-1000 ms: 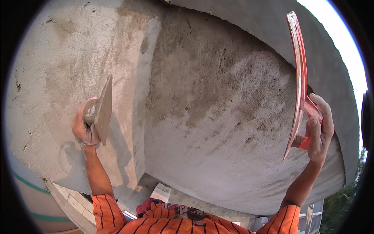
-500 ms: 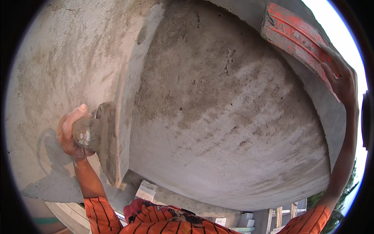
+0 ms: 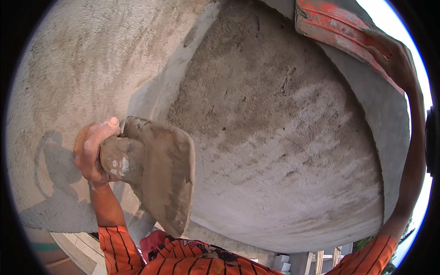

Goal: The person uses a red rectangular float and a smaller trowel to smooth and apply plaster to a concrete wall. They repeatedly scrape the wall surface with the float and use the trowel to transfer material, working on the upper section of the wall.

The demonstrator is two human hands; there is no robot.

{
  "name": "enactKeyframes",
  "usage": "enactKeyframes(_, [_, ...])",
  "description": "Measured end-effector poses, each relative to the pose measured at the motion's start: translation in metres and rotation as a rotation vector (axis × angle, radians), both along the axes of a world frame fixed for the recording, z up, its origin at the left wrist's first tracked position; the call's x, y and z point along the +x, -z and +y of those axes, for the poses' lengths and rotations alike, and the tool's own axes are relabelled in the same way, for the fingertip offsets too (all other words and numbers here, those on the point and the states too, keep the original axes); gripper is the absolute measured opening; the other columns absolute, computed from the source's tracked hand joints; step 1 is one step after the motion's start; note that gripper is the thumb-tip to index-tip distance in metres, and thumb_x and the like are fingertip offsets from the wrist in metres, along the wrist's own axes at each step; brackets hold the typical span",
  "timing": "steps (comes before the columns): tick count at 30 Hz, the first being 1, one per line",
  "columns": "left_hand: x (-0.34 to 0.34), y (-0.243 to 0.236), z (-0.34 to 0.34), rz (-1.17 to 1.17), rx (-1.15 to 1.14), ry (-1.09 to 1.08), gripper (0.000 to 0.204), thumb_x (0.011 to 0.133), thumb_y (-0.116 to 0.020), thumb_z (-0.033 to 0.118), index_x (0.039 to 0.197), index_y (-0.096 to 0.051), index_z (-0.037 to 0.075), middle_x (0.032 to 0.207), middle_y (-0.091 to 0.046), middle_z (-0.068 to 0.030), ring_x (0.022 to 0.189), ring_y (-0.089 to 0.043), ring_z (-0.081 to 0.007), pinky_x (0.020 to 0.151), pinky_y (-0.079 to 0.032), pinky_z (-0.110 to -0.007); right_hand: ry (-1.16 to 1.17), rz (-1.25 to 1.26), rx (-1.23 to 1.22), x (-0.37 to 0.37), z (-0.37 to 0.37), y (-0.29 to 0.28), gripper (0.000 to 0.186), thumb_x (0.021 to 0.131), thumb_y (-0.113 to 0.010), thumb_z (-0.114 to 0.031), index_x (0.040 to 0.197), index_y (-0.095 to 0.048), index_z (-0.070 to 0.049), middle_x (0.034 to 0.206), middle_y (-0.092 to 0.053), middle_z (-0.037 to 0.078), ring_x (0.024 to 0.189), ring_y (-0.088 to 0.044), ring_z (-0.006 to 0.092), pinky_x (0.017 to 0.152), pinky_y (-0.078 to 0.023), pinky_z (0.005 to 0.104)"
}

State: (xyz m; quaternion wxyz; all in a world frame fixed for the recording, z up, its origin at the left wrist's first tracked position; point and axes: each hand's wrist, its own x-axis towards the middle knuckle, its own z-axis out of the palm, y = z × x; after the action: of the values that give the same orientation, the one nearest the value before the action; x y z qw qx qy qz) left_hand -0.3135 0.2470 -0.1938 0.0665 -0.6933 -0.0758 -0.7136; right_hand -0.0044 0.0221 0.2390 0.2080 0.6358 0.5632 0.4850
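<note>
My left hand (image 3: 95, 151) is wrapped around the thick, mortar-crusted handle of a plastering float (image 3: 167, 172). The float is tilted so that much of its broad, grey-smeared board shows, in front of the corner between two plastered walls. At the upper right, my right hand (image 3: 394, 59) grips a worn red ribbed board (image 3: 339, 30), its fingers over the lower part. This board lies along the curved outer edge of the rough grey plastered wall (image 3: 284, 133). Whether it presses on the edge, I cannot tell.
A lighter textured wall (image 3: 91, 64) rises at the left, with a shadow across its lower part. Pale blocks (image 3: 281, 263) and a wooden frame (image 3: 318, 261) stand far below. Green foliage (image 3: 362, 243) and bright sky show past the wall's right edge.
The float has turned from nearly edge-on to show its broad face, and sits farther right. My right hand and the red board have shifted up and left in view.
</note>
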Motion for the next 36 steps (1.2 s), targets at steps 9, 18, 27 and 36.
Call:
enactKeyframes(9, [-0.004, -0.01, -0.002, 0.047, 0.069, 0.012, 0.058, 0.084, -0.068, 0.049, 0.11, -0.058, -0.002, 0.085, -0.069, -0.0121, 0.065, -0.067, -0.0247, 0.056, -0.053, -0.035, 0.012, -0.048, 0.136, -0.007, -0.037, -0.003, 0.035, 0.091, -0.063, -0.02, 0.124, -0.062, -0.01, 0.111, -0.069, 0.013, 0.094, -0.07, 0.0236, 0.082, -0.055, 0.0358])
enactKeyframes(18, [0.004, -0.016, -0.002, 0.058, 0.109, -0.03, 0.058, 0.083, -0.07, 0.047, 0.111, -0.057, -0.002, 0.087, -0.069, -0.0139, 0.065, -0.067, -0.0268, 0.054, -0.052, -0.034, -0.013, 0.027, 0.171, -0.006, -0.011, 0.042, 0.032, 0.095, -0.058, -0.024, 0.126, -0.063, -0.018, 0.113, -0.067, 0.01, 0.083, -0.069, 0.0217, 0.074, -0.055, 0.0355])
enactKeyframes(27, [0.001, -0.01, 0.001, 0.048, 0.082, -0.039, 0.056, 0.088, -0.064, 0.045, 0.114, -0.055, -0.003, 0.089, -0.069, -0.0145, 0.069, -0.068, -0.0259, 0.058, -0.053, -0.036, -0.016, -0.054, 0.164, 0.01, -0.006, 0.088, 0.028, 0.096, -0.055, -0.024, 0.122, -0.065, -0.023, 0.095, -0.066, 0.008, 0.077, -0.065, 0.0237, 0.072, -0.054, 0.0382])
enactKeyframes(36, [-0.022, 0.027, 0.012, 0.074, -0.024, -0.043, 0.04, 0.094, -0.058, 0.032, 0.114, -0.055, -0.003, 0.089, -0.069, -0.014, 0.074, -0.068, -0.0279, 0.062, -0.055, -0.039, 0.027, -0.054, 0.211, -0.006, 0.025, 0.113, 0.026, 0.095, -0.057, -0.027, 0.118, -0.068, -0.022, 0.088, -0.066, 0.009, 0.072, -0.065, 0.0253, 0.067, -0.054, 0.0395])
